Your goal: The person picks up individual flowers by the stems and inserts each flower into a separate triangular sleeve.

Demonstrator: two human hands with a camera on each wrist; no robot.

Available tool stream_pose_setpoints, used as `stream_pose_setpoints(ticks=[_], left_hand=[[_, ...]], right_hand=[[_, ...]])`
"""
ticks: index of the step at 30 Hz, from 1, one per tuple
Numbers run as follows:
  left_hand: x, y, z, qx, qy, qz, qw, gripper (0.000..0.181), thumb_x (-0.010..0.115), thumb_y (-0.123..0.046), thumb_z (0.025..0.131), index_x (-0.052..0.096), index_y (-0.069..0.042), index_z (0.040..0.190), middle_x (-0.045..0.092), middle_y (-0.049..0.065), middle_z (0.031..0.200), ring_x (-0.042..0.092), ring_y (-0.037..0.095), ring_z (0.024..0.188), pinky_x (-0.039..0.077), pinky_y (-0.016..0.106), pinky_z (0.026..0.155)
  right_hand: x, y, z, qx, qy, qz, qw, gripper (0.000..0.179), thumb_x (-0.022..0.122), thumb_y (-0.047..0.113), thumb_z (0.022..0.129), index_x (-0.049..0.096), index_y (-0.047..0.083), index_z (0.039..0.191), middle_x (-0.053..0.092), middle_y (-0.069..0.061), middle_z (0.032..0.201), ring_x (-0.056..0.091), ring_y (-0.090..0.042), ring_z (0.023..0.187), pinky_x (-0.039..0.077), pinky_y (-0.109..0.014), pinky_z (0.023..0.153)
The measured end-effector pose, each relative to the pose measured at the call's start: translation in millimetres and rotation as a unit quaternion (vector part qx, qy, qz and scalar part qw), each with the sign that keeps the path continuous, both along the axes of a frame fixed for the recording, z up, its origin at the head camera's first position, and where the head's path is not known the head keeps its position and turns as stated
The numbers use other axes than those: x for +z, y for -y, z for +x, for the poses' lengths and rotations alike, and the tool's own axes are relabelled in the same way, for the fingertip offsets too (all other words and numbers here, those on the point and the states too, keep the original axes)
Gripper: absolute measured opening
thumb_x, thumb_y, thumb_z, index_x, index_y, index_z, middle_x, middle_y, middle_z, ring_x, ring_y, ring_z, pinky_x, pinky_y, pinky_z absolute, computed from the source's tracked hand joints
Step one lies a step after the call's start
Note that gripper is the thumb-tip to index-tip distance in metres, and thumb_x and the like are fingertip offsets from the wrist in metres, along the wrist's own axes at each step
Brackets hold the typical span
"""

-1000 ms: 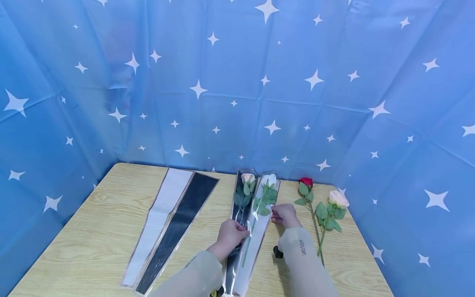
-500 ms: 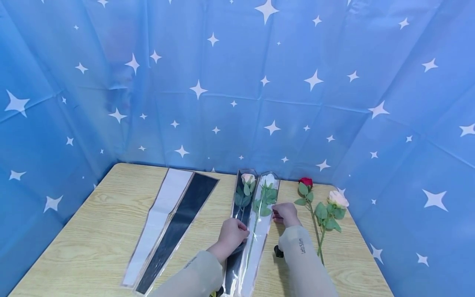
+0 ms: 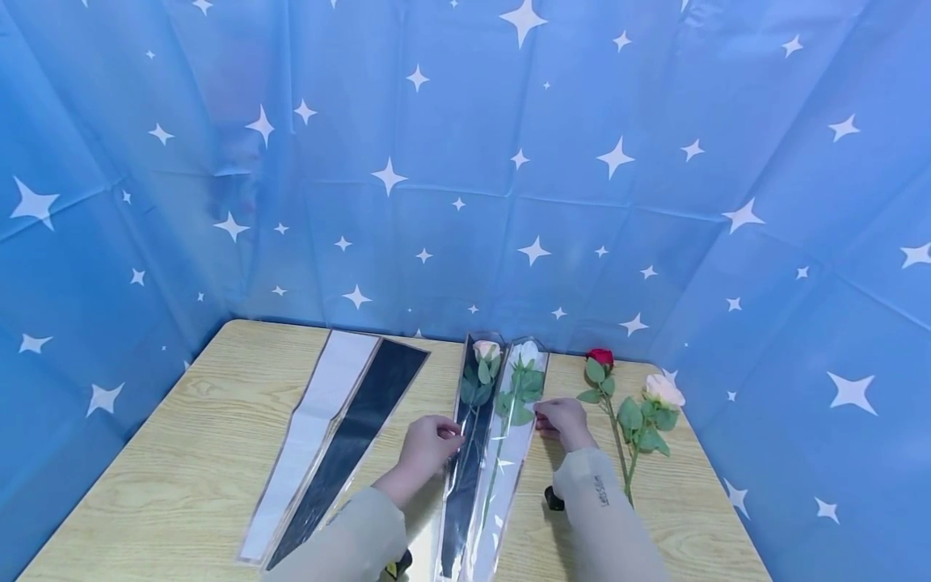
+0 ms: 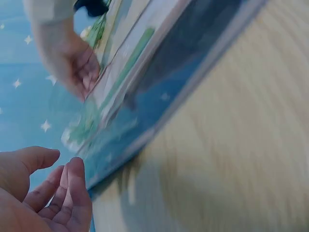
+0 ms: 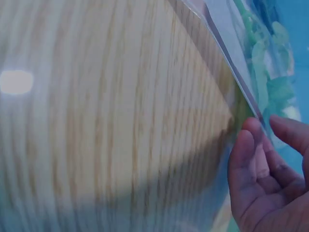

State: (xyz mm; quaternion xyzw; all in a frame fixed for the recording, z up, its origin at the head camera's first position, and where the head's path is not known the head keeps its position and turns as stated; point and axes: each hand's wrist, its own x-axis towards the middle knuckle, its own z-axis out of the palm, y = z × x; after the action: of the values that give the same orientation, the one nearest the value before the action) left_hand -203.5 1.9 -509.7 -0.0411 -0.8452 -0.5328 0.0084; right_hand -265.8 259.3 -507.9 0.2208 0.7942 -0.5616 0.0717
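From my seat, the head view shows a white sleeve (image 3: 320, 420) and a black sleeve (image 3: 356, 436) lying on the table (image 3: 182, 453) at nine o'clock from the left hand (image 3: 429, 446). That hand's thumb and fingers stand slightly apart, with nothing between them. At its three o'clock, just beside the fingertips, lies a dark-backed sleeve (image 3: 465, 473) holding a pale pink rose (image 3: 486, 351); I can't tell if they touch. Next comes a white-backed sleeve (image 3: 500, 473) with a white rose (image 3: 527, 354). The right hand (image 3: 563, 422) pinches its edge; a red rose (image 3: 600, 357) lies at that hand's one o'clock, a larger pink rose (image 3: 663, 390) toward two-thirty.
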Motion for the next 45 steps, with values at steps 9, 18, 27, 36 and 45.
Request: stream_pose_setpoints(ticks=[9, 18, 27, 36, 45], left_hand=[[9.1, 75.3, -16.7, 0.064, -0.004, -0.065, 0.9958, 0.016, 0.069, -0.014, 0.081, 0.073, -0.009, 0.095, 0.067, -0.001, 0.078, 0.059, 0.01, 0.07, 0.048, 0.029, 0.069], [28.2, 162.2, -24.4, 0.126, 0.001, -0.136, 0.9827, 0.03, 0.062, -0.017, 0.086, 0.066, -0.001, 0.112, 0.068, 0.016, 0.101, 0.063, 0.03, 0.092, 0.048, 0.04, 0.075], [14.7, 214.7, -31.4, 0.159, 0.138, -0.235, 0.9488, 0.064, 0.048, -0.038, 0.096, 0.041, 0.015, 0.131, 0.042, 0.039, 0.121, 0.046, 0.052, 0.108, 0.045, 0.054, 0.082], [5.8, 209.5, -35.6, 0.162, 0.158, -0.252, 0.941, 0.072, 0.069, -0.043, 0.083, 0.048, 0.02, 0.112, 0.045, 0.037, 0.107, 0.05, 0.047, 0.092, 0.045, 0.047, 0.067], [7.4, 208.1, -34.2, 0.163, 0.168, -0.191, 0.9533, 0.06, 0.072, -0.019, 0.081, 0.042, 0.019, 0.116, 0.046, 0.036, 0.109, 0.052, 0.043, 0.093, 0.047, 0.05, 0.078]], right_hand=[[17.7, -12.0, 21.9, 0.06, -0.024, 0.067, 0.9957, 0.032, 0.059, 0.018, 0.092, 0.059, -0.005, 0.114, 0.065, -0.018, 0.101, 0.065, -0.022, 0.083, 0.055, -0.034, 0.073], [29.8, -22.5, 56.9, 0.132, -0.028, 0.156, 0.9785, 0.031, 0.06, 0.017, 0.092, 0.061, -0.002, 0.115, 0.066, -0.015, 0.097, 0.063, -0.024, 0.079, 0.052, -0.036, 0.067], [28.6, -22.6, 74.8, 0.161, -0.052, 0.221, 0.9605, 0.023, 0.064, 0.015, 0.088, 0.065, 0.002, 0.107, 0.065, -0.012, 0.102, 0.064, -0.019, 0.075, 0.05, -0.033, 0.068], [30.7, -10.3, 76.4, 0.166, -0.07, 0.204, 0.9623, 0.021, 0.063, 0.011, 0.087, 0.065, -0.001, 0.104, 0.066, -0.012, 0.096, 0.065, -0.022, 0.073, 0.05, -0.031, 0.066], [24.8, -4.6, 75.6, 0.17, -0.078, 0.212, 0.9591, 0.019, 0.064, 0.011, 0.087, 0.067, 0.001, 0.103, 0.067, -0.009, 0.095, 0.063, -0.018, 0.077, 0.05, -0.032, 0.068]])
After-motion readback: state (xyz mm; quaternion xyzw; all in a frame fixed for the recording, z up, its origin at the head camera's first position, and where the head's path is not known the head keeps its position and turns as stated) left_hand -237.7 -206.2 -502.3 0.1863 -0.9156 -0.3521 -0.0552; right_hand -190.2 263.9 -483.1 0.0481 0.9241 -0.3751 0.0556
